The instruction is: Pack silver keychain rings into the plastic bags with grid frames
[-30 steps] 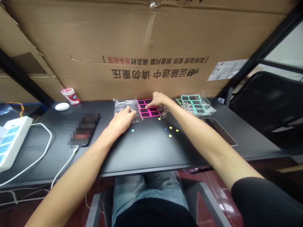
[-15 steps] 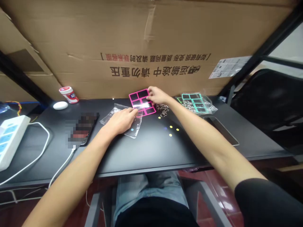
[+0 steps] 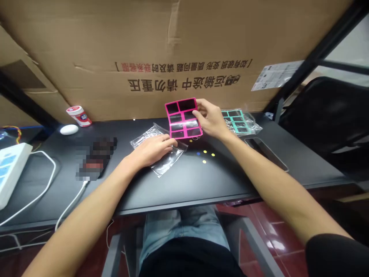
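Note:
My right hand (image 3: 210, 118) pinches the right edge of a pink-framed sheet of black rectangles (image 3: 184, 133), which is raised and tilted towards me. Below its lower left corner, my left hand (image 3: 157, 149) has its fingers curled on a clear plastic bag (image 3: 163, 168) on the desk. Whether the left fingertips also touch the sheet I cannot tell. Several small yellow discs (image 3: 204, 162) and a blue disc (image 3: 198, 153) lie to the right of the bag. A green-framed sheet (image 3: 240, 124) in clear wrapping lies behind my right wrist, with metal rings partly hidden by it.
A phone (image 3: 266, 154) rests beside my right forearm. On the left are a blurred dark device (image 3: 98, 157) with a white cable (image 3: 72, 202), a white oval case (image 3: 69, 130), a red-and-white tub (image 3: 79, 116) and a power strip (image 3: 13, 173). Cardboard (image 3: 184, 38) stands along the desk's back.
My right hand has lifted the pink-framed sheet off the desk and tilted it up. My left hand and the plastic bag have shifted right. The light blue disc by the left hand is no longer visible.

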Demonstrator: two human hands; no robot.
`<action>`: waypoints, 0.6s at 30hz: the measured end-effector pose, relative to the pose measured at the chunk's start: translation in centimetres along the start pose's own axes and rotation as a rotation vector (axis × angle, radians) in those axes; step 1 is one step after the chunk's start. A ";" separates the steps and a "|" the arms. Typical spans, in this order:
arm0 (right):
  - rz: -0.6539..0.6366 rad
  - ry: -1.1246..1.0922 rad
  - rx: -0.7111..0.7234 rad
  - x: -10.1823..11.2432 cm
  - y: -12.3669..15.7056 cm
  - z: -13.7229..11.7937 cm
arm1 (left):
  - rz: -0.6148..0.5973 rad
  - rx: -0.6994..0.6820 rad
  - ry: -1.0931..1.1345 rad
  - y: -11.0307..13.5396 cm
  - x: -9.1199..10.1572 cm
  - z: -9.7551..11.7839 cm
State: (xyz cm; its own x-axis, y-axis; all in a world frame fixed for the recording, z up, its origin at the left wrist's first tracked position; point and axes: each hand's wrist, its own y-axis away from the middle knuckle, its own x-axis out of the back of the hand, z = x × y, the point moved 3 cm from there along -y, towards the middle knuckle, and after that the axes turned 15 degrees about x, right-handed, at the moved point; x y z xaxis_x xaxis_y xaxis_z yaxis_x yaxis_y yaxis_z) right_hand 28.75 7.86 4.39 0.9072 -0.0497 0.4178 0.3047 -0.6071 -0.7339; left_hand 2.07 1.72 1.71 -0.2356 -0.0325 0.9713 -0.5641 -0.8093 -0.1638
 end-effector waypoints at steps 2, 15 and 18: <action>-0.006 0.013 0.009 0.7 0.8 0.1 | 0.014 -0.005 0.043 0.0 -0.2 -0.3; -0.181 0.120 -0.309 -0.3 2.8 1.4 | 0.180 -0.111 0.138 0.0 -0.2 -0.2; -0.182 0.059 -0.367 0.1 2.8 1.4 | 0.169 -0.110 0.149 -0.1 -0.5 -0.3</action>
State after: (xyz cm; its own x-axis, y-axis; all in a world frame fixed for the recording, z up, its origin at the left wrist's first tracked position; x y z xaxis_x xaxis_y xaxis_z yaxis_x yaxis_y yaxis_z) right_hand 30.06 7.25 1.61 0.8267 0.0456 0.5608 0.3250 -0.8523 -0.4098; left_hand 2.01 1.96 1.22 -0.4435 -0.0684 0.8937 -0.5874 -0.7309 -0.3474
